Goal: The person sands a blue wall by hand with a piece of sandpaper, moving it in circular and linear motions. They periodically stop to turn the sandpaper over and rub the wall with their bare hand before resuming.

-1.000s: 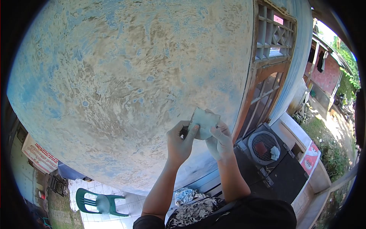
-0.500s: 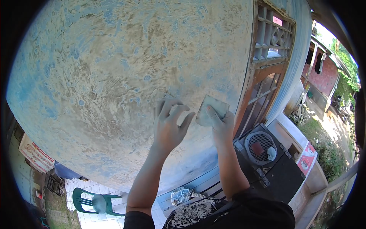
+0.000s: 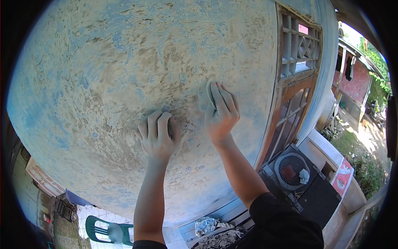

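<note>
Pale folded sandpaper [image 3: 210, 94] shows as a thin edge beside the fingers of my right hand [image 3: 224, 110]. That hand is closed on it and presses it to the wall [image 3: 137, 66], whose blue paint is patchy and worn to beige and brown. Lower and to the left, my left hand [image 3: 156, 135] rests its bent fingertips against the same wall. Its fingers are slightly apart and I see nothing in them, though the palm side is hidden. Both hands look dusty.
To the right stand a wooden door with glass panes [image 3: 292, 103] and a black speaker box [image 3: 317, 195] with a round grille and a crumpled white scrap on it. Below left is a green plastic chair [image 3: 97, 230]. A slatted bench [image 3: 188, 232] carries a crumpled cloth [image 3: 206, 226].
My right hand has moved up and left and turned, bringing the sandpaper from facing me to against the wall. My left hand has shifted left and slightly down, fingers now bent on the wall.
</note>
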Tool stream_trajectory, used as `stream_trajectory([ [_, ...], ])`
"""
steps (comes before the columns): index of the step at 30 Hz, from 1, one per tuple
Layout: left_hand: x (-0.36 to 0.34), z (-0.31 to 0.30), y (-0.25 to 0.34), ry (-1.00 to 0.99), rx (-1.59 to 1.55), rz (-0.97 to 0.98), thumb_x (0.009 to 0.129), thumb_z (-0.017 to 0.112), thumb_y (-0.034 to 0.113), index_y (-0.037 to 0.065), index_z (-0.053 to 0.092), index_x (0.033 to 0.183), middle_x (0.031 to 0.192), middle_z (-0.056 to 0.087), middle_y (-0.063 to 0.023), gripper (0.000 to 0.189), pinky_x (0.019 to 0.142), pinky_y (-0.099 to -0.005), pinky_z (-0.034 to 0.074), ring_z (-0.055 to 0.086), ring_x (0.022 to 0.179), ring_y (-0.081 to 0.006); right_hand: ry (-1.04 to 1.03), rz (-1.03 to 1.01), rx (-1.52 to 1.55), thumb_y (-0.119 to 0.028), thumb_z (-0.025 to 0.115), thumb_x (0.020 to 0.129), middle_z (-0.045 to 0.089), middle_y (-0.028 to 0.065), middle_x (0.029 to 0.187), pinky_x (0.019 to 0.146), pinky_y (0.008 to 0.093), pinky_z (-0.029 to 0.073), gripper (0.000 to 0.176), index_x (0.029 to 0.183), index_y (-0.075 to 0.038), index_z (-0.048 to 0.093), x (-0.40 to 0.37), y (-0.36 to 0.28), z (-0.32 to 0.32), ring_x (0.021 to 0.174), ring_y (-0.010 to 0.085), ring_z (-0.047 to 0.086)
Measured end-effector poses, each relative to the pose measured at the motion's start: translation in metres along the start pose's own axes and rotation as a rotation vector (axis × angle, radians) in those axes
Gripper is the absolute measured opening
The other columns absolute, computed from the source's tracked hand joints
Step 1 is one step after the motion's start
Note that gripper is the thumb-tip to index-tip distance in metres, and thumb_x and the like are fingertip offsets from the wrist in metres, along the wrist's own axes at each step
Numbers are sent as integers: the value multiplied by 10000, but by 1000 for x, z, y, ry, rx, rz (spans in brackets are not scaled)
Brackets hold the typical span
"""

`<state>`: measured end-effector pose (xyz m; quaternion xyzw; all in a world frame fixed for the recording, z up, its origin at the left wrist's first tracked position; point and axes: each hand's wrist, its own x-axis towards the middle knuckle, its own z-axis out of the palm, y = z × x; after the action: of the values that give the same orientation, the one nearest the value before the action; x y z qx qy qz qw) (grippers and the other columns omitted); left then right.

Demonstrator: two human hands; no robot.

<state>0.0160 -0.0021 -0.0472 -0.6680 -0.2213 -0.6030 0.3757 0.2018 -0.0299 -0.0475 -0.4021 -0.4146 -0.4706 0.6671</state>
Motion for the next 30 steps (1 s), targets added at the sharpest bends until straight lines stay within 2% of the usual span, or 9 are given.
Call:
stream_trajectory([
  [5,0,-1,-1,-50,7,12,901,736,144,165,669,1051,1058,680,-13,165,870,-402,386,606,972,-259,-10,-10,-25,100,705,808,779,134,1159,896,407,628,423,1212,4,785,-30,-2,-2,1067,331,747],
  [9,2,-1,1,-56,7,15,903,737,152,164,669,1055,1059,682,-8,167,875,-402,381,610,974,-255,40,6,-3,114,700,805,781,140,1169,892,417,636,420,1203,10,783,-12,-20,12,1051,342,757],
  [11,3,1,1,-40,36,12,870,743,153,188,694,1032,1043,690,27,173,858,-386,364,622,956,-211,56,30,27,122,693,800,782,141,1171,887,424,637,427,1202,11,783,-8,-20,11,1051,345,758],
  [14,2,1,0,-29,28,16,869,744,156,192,695,1037,1039,692,25,179,864,-387,366,622,958,-206,12,-25,27,120,700,797,781,137,1146,873,415,639,421,1198,21,779,-23,-9,1,1040,336,756],
  [17,3,-1,2,-49,26,28,908,730,152,167,670,1063,1058,685,-4,167,890,-400,379,616,980,-246,13,-97,12,109,703,796,784,132,1132,873,400,637,430,1208,14,776,-40,0,2,1042,325,752],
  [22,4,0,2,-58,11,25,913,728,158,171,669,1069,1044,688,4,168,874,-391,376,619,963,-235,33,8,27,57,736,812,793,141,1173,884,404,638,384,1192,21,778,-5,-30,14,1029,330,760],
  [24,2,-1,0,-56,11,26,914,726,158,172,667,1071,1040,689,6,168,868,-388,375,620,956,-232,14,-37,21,61,736,812,792,148,1171,891,411,635,380,1189,29,776,-9,-21,6,1019,335,760],
  [29,4,-2,1,-36,24,27,872,728,139,173,696,1044,1008,700,9,178,838,-391,414,640,934,-215,21,-92,-8,78,737,805,792,160,1160,933,439,622,390,1190,29,775,-35,8,-3,1035,343,755],
  [30,4,-3,1,-41,10,26,864,725,114,159,691,1040,1015,704,2,185,815,-386,436,646,943,-224,39,-5,-31,69,751,805,791,159,1167,945,442,619,391,1192,22,777,-31,1,1,1046,339,751],
])
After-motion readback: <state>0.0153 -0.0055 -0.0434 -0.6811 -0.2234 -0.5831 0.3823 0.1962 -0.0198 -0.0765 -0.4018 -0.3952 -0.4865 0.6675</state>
